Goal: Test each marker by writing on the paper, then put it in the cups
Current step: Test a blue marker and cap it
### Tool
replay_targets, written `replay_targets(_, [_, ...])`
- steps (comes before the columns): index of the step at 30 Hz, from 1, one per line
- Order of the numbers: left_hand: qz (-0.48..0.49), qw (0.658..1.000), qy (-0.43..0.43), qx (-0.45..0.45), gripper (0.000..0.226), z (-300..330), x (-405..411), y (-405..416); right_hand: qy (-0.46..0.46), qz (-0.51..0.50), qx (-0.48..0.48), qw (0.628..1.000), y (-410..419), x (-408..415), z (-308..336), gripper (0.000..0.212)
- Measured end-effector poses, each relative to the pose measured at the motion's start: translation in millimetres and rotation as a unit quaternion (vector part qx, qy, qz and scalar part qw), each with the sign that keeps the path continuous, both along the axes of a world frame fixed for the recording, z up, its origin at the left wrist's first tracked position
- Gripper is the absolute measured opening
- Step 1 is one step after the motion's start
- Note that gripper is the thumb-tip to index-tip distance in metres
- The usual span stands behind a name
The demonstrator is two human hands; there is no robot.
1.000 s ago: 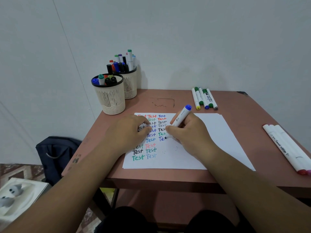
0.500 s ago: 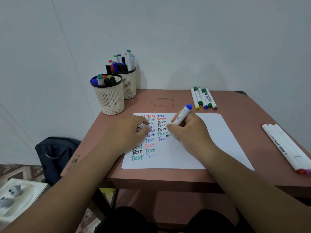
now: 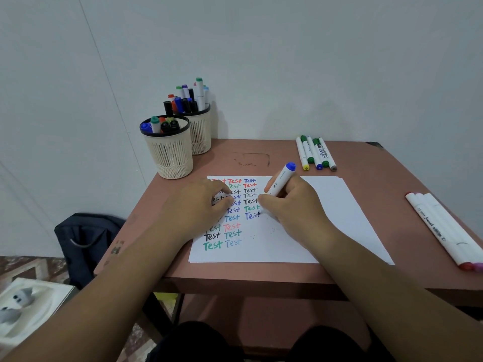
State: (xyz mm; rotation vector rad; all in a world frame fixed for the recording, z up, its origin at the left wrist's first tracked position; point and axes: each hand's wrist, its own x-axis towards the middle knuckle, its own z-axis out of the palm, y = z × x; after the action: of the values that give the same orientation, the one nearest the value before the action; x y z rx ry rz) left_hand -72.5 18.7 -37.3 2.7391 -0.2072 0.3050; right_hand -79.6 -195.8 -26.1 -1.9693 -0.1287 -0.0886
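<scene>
A reddish-brown table (image 3: 300, 273) stands against a pale wall, seen from above by the person seated at it. A sheet of white paper (image 3: 339, 218) lies in the middle of the table. Its left part carries three columns of the word "Test" in red, green, black and blue; the right half is blank.

At the far left corner stand two cream mesh cups. The near cup (image 3: 170, 152) holds several capped markers, and the far cup (image 3: 201, 134), just behind it, is crowded with more. By that count, much of the testing looks done. Two groups are left: five markers (image 3: 315, 152) lying side by side at the far edge, and three thick white markers (image 3: 444, 231) along the right edge.

The right hand (image 3: 292, 205) grips a white marker with a blue end cap (image 3: 281, 180), fingers curled round its barrel in a writing hold. The marker tilts away from the person, its tip on the paper at the end of a blue "Test" in the third column; the word looks almost finished. The left hand (image 3: 198, 205) rests on the written columns, steadying the sheet, fingers curled under. Whether it holds anything, perhaps the marker's cap, cannot be told.
</scene>
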Motion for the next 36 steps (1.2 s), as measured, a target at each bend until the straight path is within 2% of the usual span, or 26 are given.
replay_targets(4, [-0.014, 0.999, -0.018, -0.040, 0.029, 1.4, -4.8, -0.3, 0.001, -0.003, 0.027, 1.000, -2.4, 1.4, -1.1, 0.013])
replay_targets(7, [-0.051, 0.993, -0.062, -0.081, 0.019, -0.4, -6.2, 0.3, 0.002, -0.002, 0.097, 0.995, -4.0, 1.7, -0.9, 0.014])
replay_targets(12, [-0.105, 0.982, -0.071, -0.142, 0.061, -3.9, -6.0, 3.5, -0.028, 0.042, 0.150, 0.987, -3.3, -2.1, 3.0, 0.015])
replay_targets(16, [-0.115, 0.976, -0.052, -0.178, 0.072, -4.7, -5.5, 4.1, -0.052, 0.086, 0.182, 0.978, -4.9, -7.0, 2.8, 0.014])
replay_targets(21, [-0.132, 0.969, -0.050, -0.205, 0.077, -1.3, -8.7, 2.3, -0.054, 0.094, 0.190, 0.976, -5.2, -6.7, 1.1, 0.015])
replay_targets(24, [-0.149, 0.968, -0.048, -0.195, 0.072, -0.6, -11.1, 2.0, -0.053, 0.102, 0.167, 0.979, -5.1, -5.7, 0.2, 0.015])
replay_targets(29, [-0.150, 0.979, -0.095, -0.101, 0.059, 8.0, -18.3, -0.9, -0.034, 0.104, 0.158, 0.981, -3.6, -3.5, -1.1, 0.015])
replay_targets(36, [-0.155, 0.979, -0.103, -0.086, 0.060, 5.0, -18.6, -0.9, -0.011, 0.119, 0.166, 0.979, -2.7, -3.7, -1.2, 0.016])
